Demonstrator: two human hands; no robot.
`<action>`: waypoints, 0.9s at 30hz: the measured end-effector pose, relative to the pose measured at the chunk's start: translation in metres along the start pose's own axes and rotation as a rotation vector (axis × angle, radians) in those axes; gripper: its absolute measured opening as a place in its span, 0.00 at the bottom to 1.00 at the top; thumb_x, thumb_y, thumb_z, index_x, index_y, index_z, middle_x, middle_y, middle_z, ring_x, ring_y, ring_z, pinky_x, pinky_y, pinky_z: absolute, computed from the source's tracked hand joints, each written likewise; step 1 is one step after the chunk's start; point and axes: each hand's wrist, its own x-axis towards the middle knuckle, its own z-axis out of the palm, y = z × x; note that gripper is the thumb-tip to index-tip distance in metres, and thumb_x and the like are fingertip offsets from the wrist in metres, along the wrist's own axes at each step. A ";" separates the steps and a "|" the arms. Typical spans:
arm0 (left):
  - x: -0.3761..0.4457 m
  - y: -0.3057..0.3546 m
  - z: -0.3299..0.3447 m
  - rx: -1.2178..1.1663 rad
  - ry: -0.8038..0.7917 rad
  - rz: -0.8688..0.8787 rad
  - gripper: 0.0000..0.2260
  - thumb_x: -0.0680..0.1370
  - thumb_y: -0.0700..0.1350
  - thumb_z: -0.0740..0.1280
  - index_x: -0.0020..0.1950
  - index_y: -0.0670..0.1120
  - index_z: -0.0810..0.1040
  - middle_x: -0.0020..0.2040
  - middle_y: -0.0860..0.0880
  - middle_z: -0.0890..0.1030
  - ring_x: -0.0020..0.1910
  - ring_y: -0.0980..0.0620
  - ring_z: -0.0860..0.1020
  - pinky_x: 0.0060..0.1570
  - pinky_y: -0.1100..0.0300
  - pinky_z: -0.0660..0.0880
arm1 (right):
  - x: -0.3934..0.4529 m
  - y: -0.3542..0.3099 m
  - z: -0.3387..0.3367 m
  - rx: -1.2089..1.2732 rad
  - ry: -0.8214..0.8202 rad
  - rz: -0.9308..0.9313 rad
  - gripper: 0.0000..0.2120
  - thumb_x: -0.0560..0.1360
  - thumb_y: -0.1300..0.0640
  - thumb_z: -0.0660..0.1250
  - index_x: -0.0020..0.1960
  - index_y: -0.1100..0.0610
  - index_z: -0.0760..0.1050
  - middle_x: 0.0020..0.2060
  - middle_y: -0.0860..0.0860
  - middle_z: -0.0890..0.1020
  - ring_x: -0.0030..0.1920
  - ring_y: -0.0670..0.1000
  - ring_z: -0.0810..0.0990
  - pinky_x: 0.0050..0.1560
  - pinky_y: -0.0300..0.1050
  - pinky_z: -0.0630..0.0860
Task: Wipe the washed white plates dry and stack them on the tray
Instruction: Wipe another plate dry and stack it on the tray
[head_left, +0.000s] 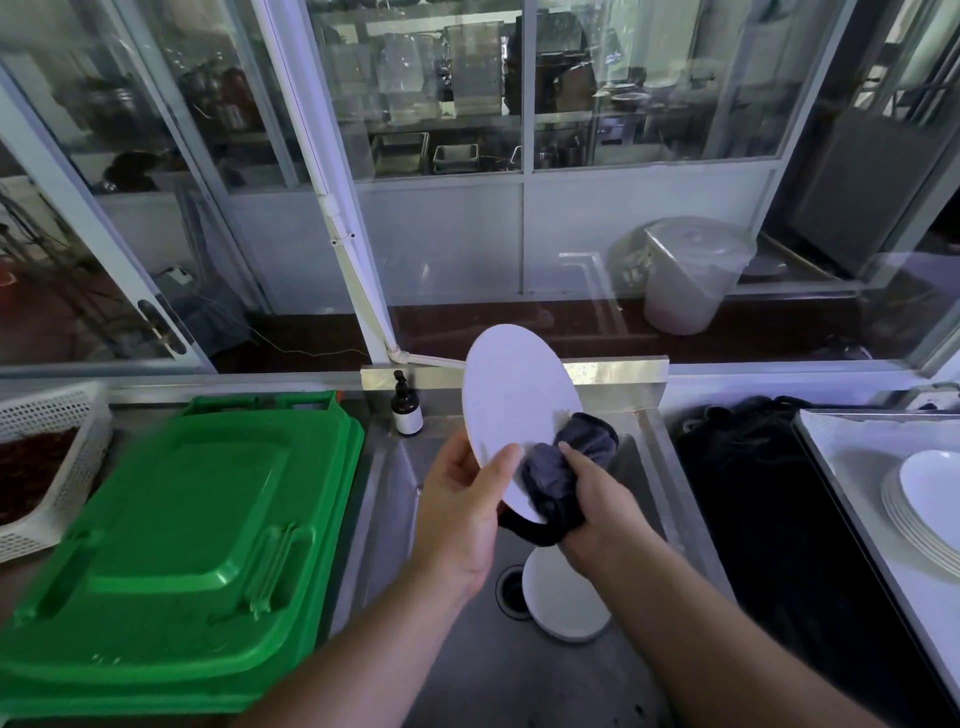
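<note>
— Where is the plate being dried?

— The round white plate (514, 400) is held up on edge over the stainless steel sink (467, 670), tilted, its flat face toward the camera. A bunched dark grey cloth (566, 467) is pressed against its lower right part.

— And below it?

— A second white plate (563, 603) lies in the sink basin, partly covering the round drain (509, 590). At the far right a stack of white plates (922, 512) sits on a pale metal tray (852, 457), well apart from the held plate. Between sink and tray lies a heap of black fabric (769, 478).

— What crowds the left?

— A large green plastic bin lid (176, 551) lies just beside the sink, with a white perforated basket (52, 457) beyond it. A brown pump bottle with a white label (406, 408) stands at the sink's back corner.

— The hands?

— The left hand (462, 514) grips the plate's lower rim, thumb across the face, fingers behind. The right hand (597, 509) is closed round the cloth, holding it against the plate. Both forearms reach in from below.
</note>
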 end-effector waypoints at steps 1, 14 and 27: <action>0.000 0.001 -0.002 0.014 -0.019 -0.004 0.11 0.72 0.41 0.74 0.53 0.48 0.84 0.53 0.43 0.87 0.51 0.45 0.86 0.51 0.50 0.84 | 0.000 0.000 -0.002 -0.011 -0.032 0.008 0.25 0.74 0.50 0.79 0.65 0.62 0.81 0.56 0.62 0.87 0.53 0.68 0.87 0.60 0.72 0.80; 0.033 0.062 -0.025 0.164 -0.030 -0.283 0.17 0.83 0.53 0.65 0.63 0.42 0.81 0.55 0.42 0.87 0.59 0.39 0.84 0.64 0.40 0.76 | -0.017 -0.062 -0.002 -0.362 -0.043 -0.336 0.14 0.74 0.58 0.79 0.57 0.63 0.82 0.48 0.58 0.89 0.44 0.56 0.89 0.36 0.45 0.83; -0.001 -0.011 -0.003 0.331 0.022 0.189 0.12 0.76 0.51 0.74 0.58 0.51 0.83 0.51 0.52 0.88 0.52 0.52 0.86 0.46 0.60 0.82 | 0.008 0.009 0.000 0.021 -0.020 0.056 0.21 0.78 0.51 0.75 0.67 0.62 0.79 0.58 0.62 0.86 0.54 0.66 0.87 0.49 0.66 0.84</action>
